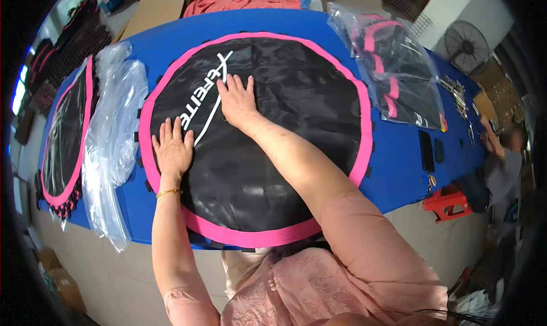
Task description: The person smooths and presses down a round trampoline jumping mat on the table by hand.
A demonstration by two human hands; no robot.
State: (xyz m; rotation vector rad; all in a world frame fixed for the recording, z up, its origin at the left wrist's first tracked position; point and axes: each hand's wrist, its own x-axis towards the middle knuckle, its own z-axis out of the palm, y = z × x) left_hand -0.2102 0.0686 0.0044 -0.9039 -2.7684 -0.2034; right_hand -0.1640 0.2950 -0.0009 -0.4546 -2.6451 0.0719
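A large round black mat with a pink border (273,143) lies spread flat on the blue table. White lettering and a white line run across its left part. My left hand (173,152) rests flat on the mat's left side, below the lettering, fingers spread. Farther up and to the right, my right hand (237,102) also lies flat, covering part of the lettering and line. Neither hand holds anything. Small dark tabs stick out around the mat's edge.
Clear plastic bags (111,138) lie left of the mat, beside a folded black-and-pink mat (67,138). Bagged black-and-pink pieces (401,69) lie at right, near a black phone (426,151) and metal pieces (456,95). A red stool (447,204) and another person (504,161) are at far right.
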